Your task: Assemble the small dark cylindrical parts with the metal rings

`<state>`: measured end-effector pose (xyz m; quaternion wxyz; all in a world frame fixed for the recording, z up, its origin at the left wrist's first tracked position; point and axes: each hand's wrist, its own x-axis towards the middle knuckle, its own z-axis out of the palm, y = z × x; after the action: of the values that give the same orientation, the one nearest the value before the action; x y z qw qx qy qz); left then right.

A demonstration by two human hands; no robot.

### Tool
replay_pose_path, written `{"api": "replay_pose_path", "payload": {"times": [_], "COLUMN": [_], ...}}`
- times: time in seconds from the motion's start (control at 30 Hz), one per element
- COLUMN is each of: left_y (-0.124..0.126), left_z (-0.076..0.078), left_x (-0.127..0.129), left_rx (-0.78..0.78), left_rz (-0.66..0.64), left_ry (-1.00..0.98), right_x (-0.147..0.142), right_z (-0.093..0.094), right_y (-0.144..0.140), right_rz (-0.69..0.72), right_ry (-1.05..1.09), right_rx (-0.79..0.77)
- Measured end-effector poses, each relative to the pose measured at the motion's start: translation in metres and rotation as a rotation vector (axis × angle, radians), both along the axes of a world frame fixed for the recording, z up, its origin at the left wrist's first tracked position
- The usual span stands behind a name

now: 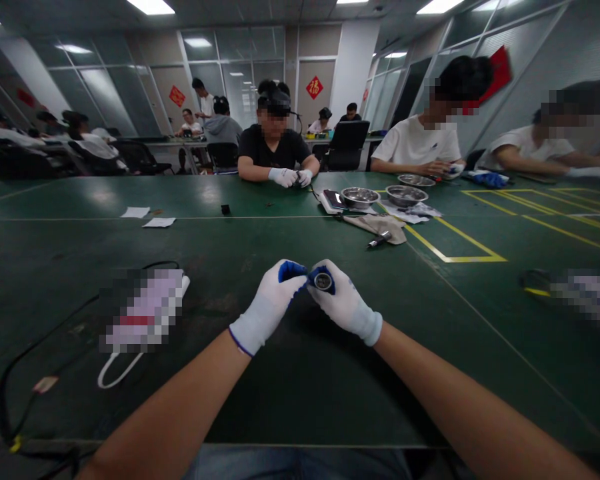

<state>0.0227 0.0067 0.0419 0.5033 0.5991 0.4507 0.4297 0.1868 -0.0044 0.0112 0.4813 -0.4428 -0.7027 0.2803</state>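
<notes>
Both of your hands were up over the dark green table mat [300, 373], meeting just in front of you, and right between them sat a small round black part with a shiny metal centre [323, 281], held clear of the surface. Your left hand in its white knit glove with blue fingertips [271, 303] came in from the left, fingers curled together, the blue-tipped thumb and forefinger reaching across to the edge of the part. Your right hand in a matching white glove [345, 305] had its fingers folded around the part's far side, pinching it with the metal face turned up toward you. Whether the left fingertips truly gripped it or only touched it, you could not tell from here. Off to your left on the mat lay a white looped strap [115, 372] beside a black cable [40, 340] that ran along the near edge. Further out, to the right, stood two shallow steel bowls [359, 197], near each other, with a crumpled beige cloth [377, 225] and a small dark pen-like tool [379, 241] just in front of them. Across the table a person in a black shirt [273, 150] sat with white-gloved hands together, and yellow tape lines [455, 233] marked the mat on the right.
</notes>
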Motion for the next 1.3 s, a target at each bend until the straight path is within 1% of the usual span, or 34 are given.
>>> {"api": "replay_pose_path", "payload": {"times": [0.07,0.1,0.17,0.2,0.27,0.43,0.53,0.63,0.8,1.0,1.07,1.17,1.3], "left_y": [0.003,0.003,0.002,0.001,0.0,0.002,0.006,0.009,0.012,0.012,0.012,0.013,0.013], "left_z": [-0.003,-0.005,-0.009,-0.011,-0.014,-0.017,-0.019,-0.021,-0.02,-0.019,-0.02,-0.017,-0.006], "left_x": [-0.003,-0.005,-0.008,-0.009,-0.01,-0.009,-0.01,-0.013,-0.016,-0.016,-0.016,-0.017,-0.019], "left_rx": [0.09,0.142,0.231,0.263,0.306,0.424,0.461,0.449,0.386,0.365,0.372,0.371,0.388], "left_rz": [0.05,0.025,-0.104,-0.172,-0.262,-0.418,-0.45,-0.437,-0.364,-0.33,-0.298,-0.24,-0.144], "left_ry": [0.208,0.336,0.56,0.635,0.71,0.857,0.92,0.904,0.815,0.829,0.805,0.701,0.515], "right_x": [0.005,0.008,0.013,0.015,0.019,0.018,0.014,0.012,0.012,0.011,0.01,0.008,0.005], "right_z": [-0.005,-0.008,-0.013,-0.016,-0.02,-0.025,-0.022,-0.018,-0.013,-0.01,-0.008,-0.003,-0.001], "right_y": [0.007,0.011,0.018,0.021,0.026,0.028,0.025,0.021,0.019,0.017,0.016,0.013,0.009], "right_rz": [-0.096,-0.137,-0.196,-0.211,-0.222,-0.261,-0.272,-0.28,-0.274,-0.22,-0.196,-0.138,-0.038], "right_ry": [0.071,0.105,0.16,0.179,0.196,0.197,0.211,0.212,0.186,0.168,0.159,0.152,0.158], "right_rx": [-0.033,-0.052,-0.084,-0.093,-0.099,-0.102,-0.109,-0.095,-0.099,-0.032,-0.018,-0.004,0.013]}}
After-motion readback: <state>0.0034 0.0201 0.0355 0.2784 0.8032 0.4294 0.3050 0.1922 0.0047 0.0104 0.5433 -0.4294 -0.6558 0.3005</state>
